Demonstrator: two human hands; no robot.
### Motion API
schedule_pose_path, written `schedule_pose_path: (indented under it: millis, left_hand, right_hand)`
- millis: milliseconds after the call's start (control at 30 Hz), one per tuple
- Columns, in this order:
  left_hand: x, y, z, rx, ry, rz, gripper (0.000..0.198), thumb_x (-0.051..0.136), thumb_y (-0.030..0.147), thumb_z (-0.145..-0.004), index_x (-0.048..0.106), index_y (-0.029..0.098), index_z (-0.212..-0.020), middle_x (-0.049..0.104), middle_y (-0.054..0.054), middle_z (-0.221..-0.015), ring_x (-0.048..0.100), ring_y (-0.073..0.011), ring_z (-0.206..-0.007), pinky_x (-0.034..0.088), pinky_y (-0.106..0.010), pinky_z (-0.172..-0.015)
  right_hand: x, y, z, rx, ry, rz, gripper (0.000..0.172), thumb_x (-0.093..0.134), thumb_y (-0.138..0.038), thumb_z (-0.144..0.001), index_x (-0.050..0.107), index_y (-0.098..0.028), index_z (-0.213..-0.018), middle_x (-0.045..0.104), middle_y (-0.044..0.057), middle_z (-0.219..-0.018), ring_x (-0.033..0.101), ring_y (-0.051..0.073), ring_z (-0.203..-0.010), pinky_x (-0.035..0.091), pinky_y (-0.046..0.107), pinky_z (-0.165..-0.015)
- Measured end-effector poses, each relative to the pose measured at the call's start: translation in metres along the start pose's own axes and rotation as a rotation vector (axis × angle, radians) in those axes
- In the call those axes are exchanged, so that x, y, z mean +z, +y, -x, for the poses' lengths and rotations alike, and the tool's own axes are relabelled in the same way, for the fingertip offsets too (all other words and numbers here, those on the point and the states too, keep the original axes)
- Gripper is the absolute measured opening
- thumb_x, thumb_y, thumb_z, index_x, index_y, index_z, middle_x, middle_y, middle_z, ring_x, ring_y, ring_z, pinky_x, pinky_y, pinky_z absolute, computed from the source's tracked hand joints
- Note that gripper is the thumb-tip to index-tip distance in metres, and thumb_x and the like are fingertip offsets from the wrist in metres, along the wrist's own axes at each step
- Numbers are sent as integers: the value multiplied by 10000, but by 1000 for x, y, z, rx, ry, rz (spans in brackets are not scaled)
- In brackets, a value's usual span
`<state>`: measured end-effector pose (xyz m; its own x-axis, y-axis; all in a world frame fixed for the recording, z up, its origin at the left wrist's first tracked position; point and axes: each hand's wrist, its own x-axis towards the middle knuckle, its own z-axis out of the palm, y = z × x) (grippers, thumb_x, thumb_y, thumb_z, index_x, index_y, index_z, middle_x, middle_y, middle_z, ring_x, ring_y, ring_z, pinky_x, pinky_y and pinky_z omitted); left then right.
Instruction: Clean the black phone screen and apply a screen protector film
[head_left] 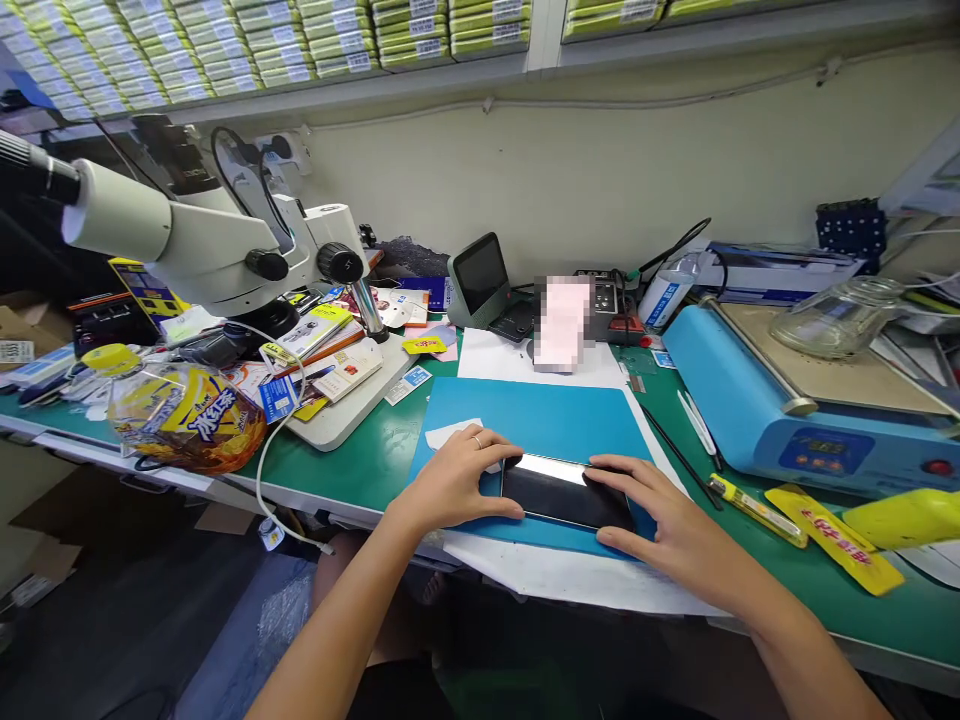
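Observation:
A black smartphone [562, 492] with a glossy dark face lies lengthwise on a blue mat [540, 405]. At its left end my left hand [465, 480], a ring on one finger, has thumb and fingers on opposite long edges. My right hand [652, 505] holds the other end in the same way, thumb on the near edge and fingertips on the far edge. Beside my left hand a crumpled white tissue [452, 432] rests on the mat. White paper [525, 570] sticks out from under the mat's front edge.
A microscope [217, 245] and a bottle of tea [187, 415] stand left. On the right are a blue heating machine [787, 420] bearing a glass jar [836, 318], tweezers [699, 425], a yellow cutter [757, 510] and a yellow packet [836, 540]. A small screen device [480, 280] stands behind.

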<state>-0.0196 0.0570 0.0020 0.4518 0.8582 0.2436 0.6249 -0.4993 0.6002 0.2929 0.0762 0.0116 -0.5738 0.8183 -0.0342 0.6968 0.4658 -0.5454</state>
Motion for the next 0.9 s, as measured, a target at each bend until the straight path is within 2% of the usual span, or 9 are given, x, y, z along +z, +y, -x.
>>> schedule_pose_path:
  millis: [100,200,333,400,533,633,800,900]
  left_hand:
    - [1,-1,1,5,18,-5,661,874,494,-768,618,294,-1344,663,-39,-1262,565,-273,-1184,459,-422,-1053]
    - [0,0,3,32,74,13,662,855,476,-801,591,287,-1378,643,-54,-1332,575,-272,-1207,444,-435,-1089]
    - [-3,-1,11,-14,289,-60,320,615,369,-1003,637,276,-1309,661,-73,-1297,594,-269,-1203,467,-443,-1049]
    - [-6,-5,15,-104,353,-181,258,568,320,-1013,675,255,-1240,683,-80,-1223,604,-282,-1152,479,-462,-1006]
    - [-11,-16,20,-291,290,-298,136,620,312,-960,726,244,-1009,695,-59,-1044,613,-282,-1021,510,-446,-903]
    - [-13,-16,21,-323,272,-294,173,578,296,-975,699,238,-865,684,-41,-939,617,-261,-946,513,-421,-856]
    - [-8,7,22,-293,278,-255,190,554,317,-1000,702,247,-905,672,-45,-945,598,-242,-900,499,-388,-782]
    - [1,25,20,-238,227,-232,195,546,305,-1012,719,249,-942,672,-48,-942,584,-239,-886,489,-385,-760]
  right_hand:
    - [2,2,1,6,9,-27,733,593,-684,-889,436,-390,-1541,419,86,-1620,485,377,-1424,645,421,-858]
    - [5,7,4,4,90,-52,872,525,-779,-861,319,-366,-1600,350,94,-1667,413,390,-1476,595,476,-979]
    - [7,11,5,-14,166,-124,877,263,-839,-882,333,-343,-1602,413,93,-1636,408,368,-1485,427,540,-1160]
    - [7,11,5,-35,182,-168,870,182,-824,-896,386,-330,-1582,438,90,-1621,404,354,-1490,369,533,-1199]
    - [5,9,4,-62,189,-209,894,153,-829,-890,463,-307,-1547,463,93,-1605,392,357,-1496,325,540,-1221]
    - [4,8,4,-44,197,-222,906,142,-831,-888,475,-301,-1543,473,100,-1598,399,368,-1490,341,551,-1210]
    - [5,9,5,-46,187,-226,907,141,-839,-884,462,-317,-1552,459,91,-1611,395,369,-1492,352,561,-1201]
    - [6,10,6,-56,172,-235,895,149,-837,-888,441,-327,-1563,439,85,-1624,381,366,-1500,346,573,-1203]
